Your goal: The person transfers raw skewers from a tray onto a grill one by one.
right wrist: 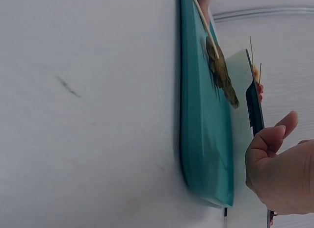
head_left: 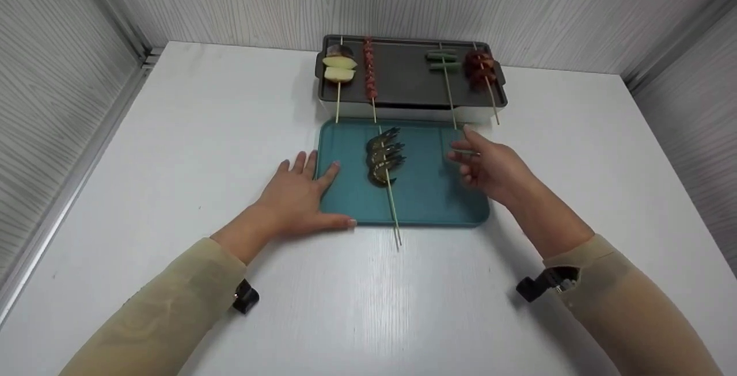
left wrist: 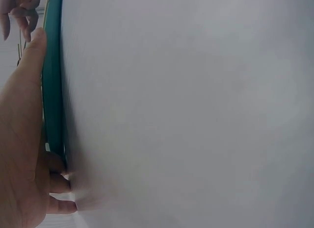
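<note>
My left hand [head_left: 296, 200] rests spread at the near left corner of a teal tray [head_left: 351, 203]. Its thumb lies along the front rim, and its index finger reaches over the left side. On the tray lies a skewer of shrimp [head_left: 381, 157], its stick poking past the front rim toward me. Over the tray's right part hovers my right hand [head_left: 498, 168], fingers loosely bent and holding nothing in the right wrist view. Its fingertips are close to the stick end of a skewer with green vegetable pieces [head_left: 443, 60].
Behind the tray stands a dark grill plate [head_left: 403, 73] on a pale base. Skewers of sliced potato-like pieces [head_left: 339, 71], small red pieces [head_left: 369, 71] and dark reddish meat [head_left: 479, 69] lie on it, sticks overhanging the front. A white table [head_left: 230, 111] meets wood-grain panels behind.
</note>
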{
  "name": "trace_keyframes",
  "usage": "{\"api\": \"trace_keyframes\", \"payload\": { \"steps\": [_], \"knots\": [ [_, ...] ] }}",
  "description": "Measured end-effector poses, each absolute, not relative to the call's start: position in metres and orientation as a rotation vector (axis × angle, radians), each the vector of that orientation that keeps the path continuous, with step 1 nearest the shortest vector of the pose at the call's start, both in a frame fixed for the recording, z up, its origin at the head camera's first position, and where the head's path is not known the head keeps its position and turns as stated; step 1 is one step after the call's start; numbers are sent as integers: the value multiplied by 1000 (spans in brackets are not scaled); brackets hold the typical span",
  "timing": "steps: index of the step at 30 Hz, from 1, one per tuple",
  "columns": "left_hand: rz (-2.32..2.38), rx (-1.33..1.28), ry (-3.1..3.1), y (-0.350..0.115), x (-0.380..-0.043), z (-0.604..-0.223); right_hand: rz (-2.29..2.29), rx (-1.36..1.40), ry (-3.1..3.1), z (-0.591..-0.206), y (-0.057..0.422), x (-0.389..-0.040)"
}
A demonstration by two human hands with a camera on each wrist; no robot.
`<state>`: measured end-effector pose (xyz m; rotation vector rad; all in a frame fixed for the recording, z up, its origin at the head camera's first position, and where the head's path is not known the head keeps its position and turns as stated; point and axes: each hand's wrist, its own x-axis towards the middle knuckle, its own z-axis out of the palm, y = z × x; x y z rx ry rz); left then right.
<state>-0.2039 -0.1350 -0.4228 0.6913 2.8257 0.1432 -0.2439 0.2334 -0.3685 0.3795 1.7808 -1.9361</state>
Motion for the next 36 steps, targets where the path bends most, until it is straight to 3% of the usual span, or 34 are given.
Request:
{"api": "trace_keyframes", "payload": {
  "steps": [21, 36],
  "knots": [
    [145, 674, 2817, -135, -204, -423, -1571, 77, 1771, -379, 217, -166],
    [135, 669, 2814, -134, -204, -422, -1587, 68, 1707, -390, 194, -147]
  ]
}}
